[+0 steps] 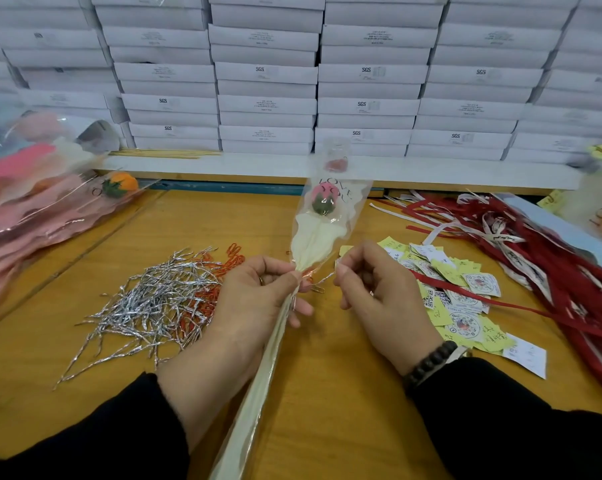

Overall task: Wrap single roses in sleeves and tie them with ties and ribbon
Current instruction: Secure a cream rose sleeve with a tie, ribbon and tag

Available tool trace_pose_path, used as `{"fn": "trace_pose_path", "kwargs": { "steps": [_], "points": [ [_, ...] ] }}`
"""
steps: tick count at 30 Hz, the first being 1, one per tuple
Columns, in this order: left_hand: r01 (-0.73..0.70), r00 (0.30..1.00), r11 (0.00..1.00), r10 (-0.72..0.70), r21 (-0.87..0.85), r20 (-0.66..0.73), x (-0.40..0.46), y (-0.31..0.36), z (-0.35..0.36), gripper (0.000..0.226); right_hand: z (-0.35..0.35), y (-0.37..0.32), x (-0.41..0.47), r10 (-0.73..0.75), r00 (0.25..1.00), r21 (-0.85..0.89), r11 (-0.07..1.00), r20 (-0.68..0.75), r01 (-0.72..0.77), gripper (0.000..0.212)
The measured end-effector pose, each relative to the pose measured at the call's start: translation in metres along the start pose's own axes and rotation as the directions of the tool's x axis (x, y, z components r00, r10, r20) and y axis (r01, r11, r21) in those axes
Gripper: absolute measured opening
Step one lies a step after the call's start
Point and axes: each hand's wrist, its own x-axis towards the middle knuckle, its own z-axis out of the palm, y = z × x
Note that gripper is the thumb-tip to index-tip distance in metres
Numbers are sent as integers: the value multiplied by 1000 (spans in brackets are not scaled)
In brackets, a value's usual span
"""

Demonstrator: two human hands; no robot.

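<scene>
A pink rose [323, 199] sits inside a clear and cream sleeve [322, 233] printed with "LOVE YOU", held upright over the table's middle. My left hand [254, 299] pinches the sleeve's gathered neck, and the long lower part of the sleeve runs down past my wrist. My right hand [372, 289] grips the end of a silver twist tie [323, 279] that reaches across to the neck. A heap of silver ties [147, 306] lies to the left, over orange clips [223, 265]. Red ribbons [542, 258] lie spread at the right.
Yellow and white paper tags [462, 299] are scattered right of my right hand. Wrapped flowers in pink sleeves [39, 209] pile up at the far left, one with an orange bloom [121, 184]. Stacked white boxes [268, 74] line a shelf at the back of the wooden table [327, 382].
</scene>
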Motion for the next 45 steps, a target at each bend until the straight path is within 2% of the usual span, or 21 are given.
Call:
{"fn": "trace_pose_path", "kwargs": {
  "steps": [3,5,8,11,14,16,19,20,22,25,27,33,39,42,45],
  "points": [
    [-40,999,999,40,23,-7,-1,0,0,6,0,0,0,-15,1000,-44,999,-3,14,14],
    [-64,998,997,65,38,-15,-2,1,1,6,-1,-5,0,-131,991,-198,972,-23,124,5],
    [-75,997,996,76,47,-12,-4,1,3,5,-1,-11,-3,-271,962,-388,882,46,267,17],
    [-71,997,996,70,46,7,-6,2,3,5,-1,-12,-5,-265,949,-444,839,169,313,15],
    [-51,999,999,51,-1,2,-7,4,4,6,-3,-7,-3,-199,969,-452,858,144,244,12],
    [-27,999,998,26,-59,-31,-7,5,5,8,-6,-6,0,-146,989,-389,910,26,144,10],
    [26,998,992,-32,-124,-49,-7,4,7,9,-6,-10,2,-34,988,-93,995,-149,20,14],
    [40,998,991,-46,-129,-41,-8,4,8,9,-4,-13,2,28,988,23,999,-155,-25,16],
    [55,998,991,-56,-120,-8,-11,3,10,7,2,-19,0,137,988,213,970,-76,-119,14],
    [62,998,994,-59,-91,38,-15,2,13,3,11,-25,-5,199,978,397,894,65,-209,10],
    [62,998,996,-60,-68,35,-15,3,13,3,13,-24,-4,230,970,406,881,80,-243,11],
    [61,998,998,-60,-32,26,-16,7,15,9,11,-17,-3,295,954,285,911,55,-299,11],
    [110,992,992,-107,-60,62,-19,7,16,24,10,-17,-3,283,959,136,950,-1,-280,16],
    [75,996,997,-73,-30,53,-20,6,16,16,9,-18,-4,251,968,64,966,-5,-250,16],
    [64,998,997,-63,-48,23,-20,6,16,13,10,-15,-3,301,953,157,940,36,-302,13]
  ]
}}
